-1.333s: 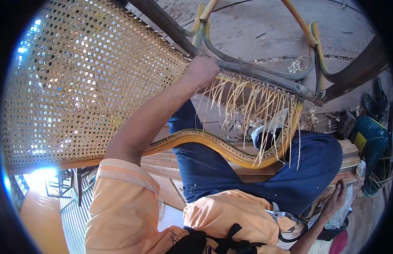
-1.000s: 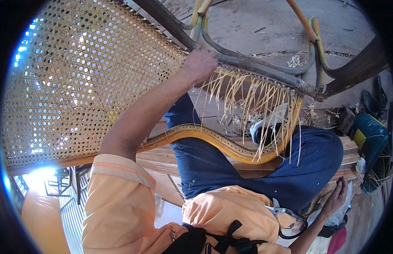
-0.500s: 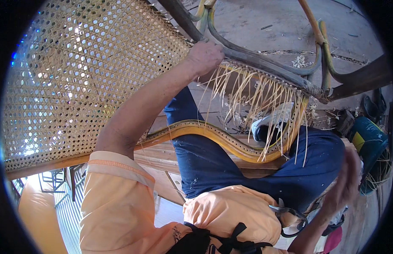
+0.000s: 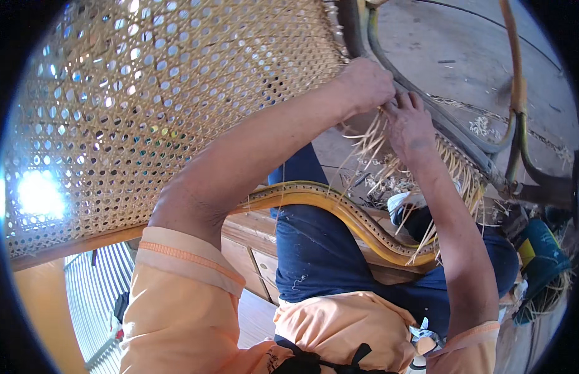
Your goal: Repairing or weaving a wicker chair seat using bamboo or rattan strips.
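Observation:
A large woven cane panel (image 4: 177, 106) with a hole pattern fills the left, set in a wood and rattan chair frame. My left hand (image 4: 367, 86) is closed at the far edge of the weave, against the dark frame rail (image 4: 460, 140). Right beside it, my right hand (image 4: 411, 124) bends its fingers over the same edge, fingertips nearly touching the left. What either hand pinches is hidden. Loose cane strands (image 4: 369, 142) hang below the hands, and more run along the rail to the right. A curved yellow rattan rail (image 4: 339, 212) with drilled holes crosses my legs.
Bent rattan legs (image 4: 518, 93) rise beyond the rail. Cane scraps (image 4: 482, 126) litter the floor. A dark green container (image 4: 541, 255) stands at the right, with strands near it. A metal tool (image 4: 423, 333) lies partly hidden at my lap. My legs are beneath the frame.
My right hand has come up from beside my right thigh to the rail, next to my left hand. The left hand stays at the edge; the whole view has shifted.

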Tool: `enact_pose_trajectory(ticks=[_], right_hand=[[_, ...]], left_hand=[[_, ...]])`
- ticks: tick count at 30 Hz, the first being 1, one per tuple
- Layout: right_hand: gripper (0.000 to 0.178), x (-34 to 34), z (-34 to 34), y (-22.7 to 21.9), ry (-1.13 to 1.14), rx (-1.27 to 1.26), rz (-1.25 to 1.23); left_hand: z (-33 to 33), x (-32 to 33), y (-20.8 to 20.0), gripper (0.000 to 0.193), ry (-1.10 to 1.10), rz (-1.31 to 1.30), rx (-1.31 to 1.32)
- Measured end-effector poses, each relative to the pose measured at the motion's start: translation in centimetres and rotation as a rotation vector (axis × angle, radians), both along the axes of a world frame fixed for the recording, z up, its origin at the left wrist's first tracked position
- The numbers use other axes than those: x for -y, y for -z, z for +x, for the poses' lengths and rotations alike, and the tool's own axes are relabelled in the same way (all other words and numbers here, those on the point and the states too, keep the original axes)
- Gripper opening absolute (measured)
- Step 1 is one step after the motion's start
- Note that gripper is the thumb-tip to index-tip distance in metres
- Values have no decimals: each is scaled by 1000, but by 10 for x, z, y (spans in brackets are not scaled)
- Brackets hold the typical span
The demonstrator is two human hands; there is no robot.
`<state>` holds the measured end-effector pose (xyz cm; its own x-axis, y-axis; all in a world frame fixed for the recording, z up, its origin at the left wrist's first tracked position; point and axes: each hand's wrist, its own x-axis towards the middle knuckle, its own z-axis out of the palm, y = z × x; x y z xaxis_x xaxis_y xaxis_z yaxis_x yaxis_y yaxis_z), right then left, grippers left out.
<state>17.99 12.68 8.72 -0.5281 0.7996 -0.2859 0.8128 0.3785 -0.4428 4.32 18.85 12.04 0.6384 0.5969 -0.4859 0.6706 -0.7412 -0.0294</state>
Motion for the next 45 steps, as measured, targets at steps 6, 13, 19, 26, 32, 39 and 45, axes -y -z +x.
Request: enact_pose_trajectory(ticks=[6,13,19,26,32,39,45], right_hand=[[42,11,-5,-2,-10,97,87],[40,11,-10,-1,24,110,148],[38,16,-14,9,66,91,232],[38,23,-13,10,107,47,269],[41,34,34,-21,130,34,284],[27,48,181,-108,488,-245,230],[26,160,276,-146,727,-6,60]], left_hand=[[-1,-1,6,14,9,13,35],[3,-2,-2,15,-34,-31,36],[4,-3,-4,15,-15,-52,86],[10,3,-10,13,65,-33,40],[33,14,-3,12,34,-14,51],[15,29,4,11,-165,5,-62],[23,50,16,21,-452,127,-1]])
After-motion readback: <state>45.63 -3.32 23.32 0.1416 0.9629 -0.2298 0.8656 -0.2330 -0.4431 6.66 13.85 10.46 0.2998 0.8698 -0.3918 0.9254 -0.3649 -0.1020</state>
